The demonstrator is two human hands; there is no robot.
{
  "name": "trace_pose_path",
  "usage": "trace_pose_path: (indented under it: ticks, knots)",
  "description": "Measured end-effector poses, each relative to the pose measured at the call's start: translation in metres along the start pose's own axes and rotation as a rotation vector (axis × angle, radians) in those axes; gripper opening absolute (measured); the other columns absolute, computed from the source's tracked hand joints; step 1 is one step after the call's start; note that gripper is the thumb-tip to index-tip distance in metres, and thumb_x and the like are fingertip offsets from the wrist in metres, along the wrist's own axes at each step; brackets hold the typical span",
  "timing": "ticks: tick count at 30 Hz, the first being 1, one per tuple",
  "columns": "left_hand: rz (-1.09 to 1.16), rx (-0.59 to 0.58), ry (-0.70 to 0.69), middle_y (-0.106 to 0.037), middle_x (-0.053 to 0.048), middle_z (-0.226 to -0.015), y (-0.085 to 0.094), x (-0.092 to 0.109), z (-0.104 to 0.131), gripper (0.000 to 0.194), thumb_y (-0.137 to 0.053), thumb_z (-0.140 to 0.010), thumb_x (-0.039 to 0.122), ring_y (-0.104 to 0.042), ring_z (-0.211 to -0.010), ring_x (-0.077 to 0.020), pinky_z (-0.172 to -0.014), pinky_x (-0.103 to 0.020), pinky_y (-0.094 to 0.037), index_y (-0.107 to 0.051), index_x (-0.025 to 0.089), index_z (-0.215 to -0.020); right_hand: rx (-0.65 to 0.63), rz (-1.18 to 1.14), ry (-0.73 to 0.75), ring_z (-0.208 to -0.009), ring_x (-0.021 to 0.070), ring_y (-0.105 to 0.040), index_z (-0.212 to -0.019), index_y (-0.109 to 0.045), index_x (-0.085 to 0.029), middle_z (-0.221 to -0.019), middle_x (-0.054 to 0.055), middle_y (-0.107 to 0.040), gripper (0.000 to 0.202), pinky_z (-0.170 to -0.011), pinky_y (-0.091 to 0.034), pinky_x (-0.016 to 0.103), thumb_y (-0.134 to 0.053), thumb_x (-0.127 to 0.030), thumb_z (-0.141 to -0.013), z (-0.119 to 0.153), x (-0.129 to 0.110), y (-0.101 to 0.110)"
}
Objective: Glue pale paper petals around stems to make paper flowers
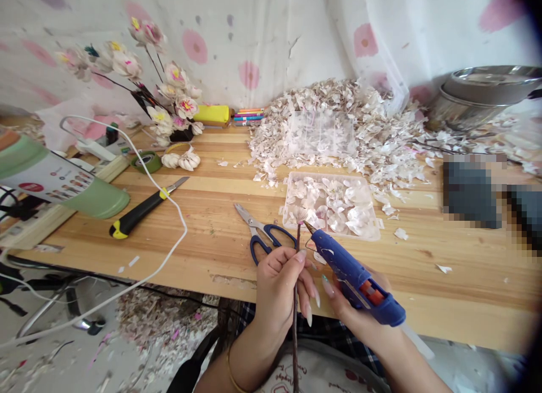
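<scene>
My left hand pinches a thin brown stick that stands upright, with a small pinkish tip at its top. In my right hand is a blue hot glue gun, its nozzle pointing up and left, close beside the stick's tip; I cannot tell whether they touch. Just beyond the tip lies a clear plastic box holding several pale, petal-like pieces. Open scissors with dark blue handles rest on the table, left of the box and partly behind my left hand.
A utility knife, a white cable, green tape and a green bottle are on the left. Behind them stand handmade flowers. Pale flakes are heaped at the back, near a metal pot.
</scene>
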State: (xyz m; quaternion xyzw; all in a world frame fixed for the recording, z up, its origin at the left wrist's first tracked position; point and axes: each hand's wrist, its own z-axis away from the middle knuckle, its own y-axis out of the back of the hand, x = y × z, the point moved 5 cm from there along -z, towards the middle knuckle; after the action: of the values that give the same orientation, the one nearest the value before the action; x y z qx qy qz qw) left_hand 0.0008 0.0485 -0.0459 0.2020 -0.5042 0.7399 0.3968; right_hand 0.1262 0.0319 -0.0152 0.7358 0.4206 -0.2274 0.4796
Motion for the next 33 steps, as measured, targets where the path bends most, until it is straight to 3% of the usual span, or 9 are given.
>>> trace_pose_path:
  ticks: [24, 33]
  knots:
    - [-0.022, -0.002, -0.011, -0.055, 0.002, -0.033, 0.0005, 0.0005, -0.0002, 0.037, -0.082, -0.063, 0.042, -0.041, -0.018, -0.0051, -0.021, -0.008, -0.027, -0.06, 0.013, -0.058, -0.008, 0.003, -0.025, -0.041, 0.0093, -0.046, -0.063, -0.041, -0.022, -0.05, -0.005, -0.048, 0.022, -0.043, -0.041, 0.022, -0.055, -0.021, -0.079, 0.0015, -0.0002, 0.0005]
    - [-0.069, 0.016, 0.005, -0.054, 0.003, -0.031, -0.0006, 0.0026, 0.0017, 0.038, -0.08, -0.064, 0.045, -0.034, -0.017, -0.0038, -0.019, -0.009, -0.022, -0.059, 0.014, -0.058, -0.018, -0.041, -0.023, -0.043, 0.0092, -0.047, -0.066, -0.045, -0.022, -0.054, -0.005, -0.048, 0.019, -0.046, -0.043, 0.023, -0.059, -0.023, -0.08, 0.0032, 0.0026, -0.0003]
